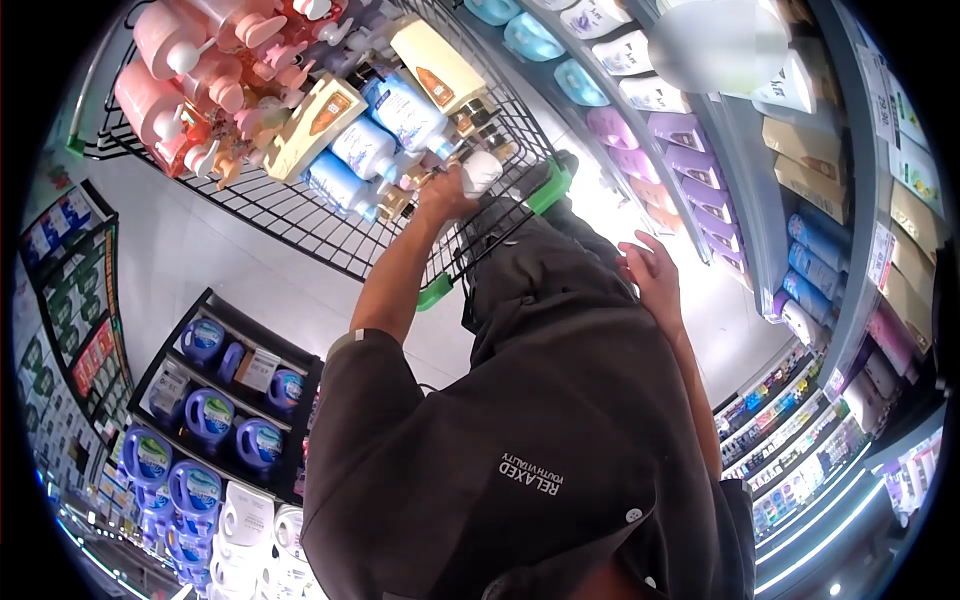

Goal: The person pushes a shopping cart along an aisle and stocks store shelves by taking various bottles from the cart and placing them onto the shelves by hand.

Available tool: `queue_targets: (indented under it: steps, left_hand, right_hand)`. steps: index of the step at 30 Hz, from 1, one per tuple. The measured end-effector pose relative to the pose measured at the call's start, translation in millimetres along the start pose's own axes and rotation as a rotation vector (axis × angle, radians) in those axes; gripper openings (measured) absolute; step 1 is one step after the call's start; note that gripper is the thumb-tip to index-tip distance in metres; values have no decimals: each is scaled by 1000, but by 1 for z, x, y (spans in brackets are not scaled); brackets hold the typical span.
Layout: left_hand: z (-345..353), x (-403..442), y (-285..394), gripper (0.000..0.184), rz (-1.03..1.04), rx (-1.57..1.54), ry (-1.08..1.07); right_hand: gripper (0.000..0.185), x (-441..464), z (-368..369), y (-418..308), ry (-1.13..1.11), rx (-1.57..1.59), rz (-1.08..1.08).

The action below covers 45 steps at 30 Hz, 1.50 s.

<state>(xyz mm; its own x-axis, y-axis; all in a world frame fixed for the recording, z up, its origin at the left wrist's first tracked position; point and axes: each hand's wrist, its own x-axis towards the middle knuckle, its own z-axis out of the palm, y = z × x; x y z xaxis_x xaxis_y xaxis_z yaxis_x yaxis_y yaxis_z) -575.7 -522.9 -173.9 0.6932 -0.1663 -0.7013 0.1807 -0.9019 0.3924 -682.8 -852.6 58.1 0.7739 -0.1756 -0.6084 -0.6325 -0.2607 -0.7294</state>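
Note:
My left hand (445, 195) reaches over the near side of the wire shopping cart (350, 262), its fingers closed round a white bottle (483, 173) whose label I cannot make out. Close by in the cart lie blue and white pump bottles (365, 148) and cream-coloured bottles (318, 115) with brown labels. Pink pump bottles (155, 108) crowd the cart's far left part. Out to the right, beside my trousers, my right hand (655, 270) hangs in the air with loosely bent, parted fingers and nothing in it.
Shelving (740, 150) along the right carries purple, white, cream and blue bottles. At lower left a dark display rack (225, 375) holds purple jugs (208, 412). Green-packaged goods fill another rack (85, 290) at far left. A blurred pale round shape (718, 45) covers part of the upper right.

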Motion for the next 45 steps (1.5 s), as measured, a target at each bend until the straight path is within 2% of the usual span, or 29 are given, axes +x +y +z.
queue_targets:
  steps: [3,5,6,9,11,13,15,16,17,19,20,22,23,24,25,27,29,31,33,35,36,39,43,45]
  left_hand:
    - [-4,-20,8,86,-41,15,3]
    - [-6,-39,7,86,-50,0,56]
    - [-2,-47,4,88,-30,10,150]
    - [-10,-73,-9,87,11,19,163]
    - [-36,-107,-8,86,51,-106,162]
    - [-60,-138,-14,81,248,-294,197]
    - [-92,-169,1,77,399,-537,115]
    - [-103,-179,10,82,467,-553,107]
    - [-112,-192,24,93,458,-692,69]
    - [-127,-200,55,100,585,-826,-1]
    - [-133,-203,78,100,666,-968,-78]
    - [-137,-203,130,99,803,-1095,-95]
    - [-138,-204,158,98,840,-1177,-130]
    - [-138,-201,183,93,876,-1076,-74]
    - [-147,-195,211,91,1083,-726,195]
    - [-150,-199,254,90,1075,-520,293]
    - [-143,-189,298,88,1102,-530,273]
    - [-135,-166,335,89,1191,-331,449]
    - [-126,-156,371,84,1170,-378,399]
    - [-117,-132,399,80,1164,-378,396]
    - [-108,-118,409,76,1179,-355,481]
    - [-97,-89,433,73,1196,-395,515]
    - [-96,-78,462,71,1105,-397,603]
    - [-96,-73,470,72,1039,-414,541]
  right_hand:
    - [45,5,3,-2,-41,-7,-72]
    - [45,9,6,-3,-57,21,-93]
    - [46,11,5,-1,-76,36,-109]
    - [46,18,8,0,-64,63,-38]
    - [45,21,9,-3,-98,75,-47]
    - [44,25,9,-9,-150,98,-88]
    - [42,27,13,-20,-219,128,-166]
    - [41,26,15,-31,-261,117,-198]
    - [44,26,18,-38,-338,143,-235]
    - [59,18,21,-62,-524,210,-276]
    - [68,12,21,-72,-601,294,-319]
    - [92,1,21,-84,-743,535,-359]
    - [92,-4,16,-83,-694,502,-387]
    - [89,-4,5,-83,-589,542,-455]
    - [87,-4,-7,-84,-482,584,-522]
    - [80,2,-47,-80,-305,530,-595]
    - [78,16,-70,-67,-93,520,-808]
    - [75,29,-92,-62,36,563,-812]
    - [70,50,-117,-56,175,449,-858]
    - [69,86,-145,-36,460,107,-964]
    - [69,98,-154,-31,602,-69,-1000]
    - [69,101,-170,-60,852,-166,-1104]
    - [61,134,-194,-54,724,-49,-986]
    - [60,148,-200,-50,679,42,-971]
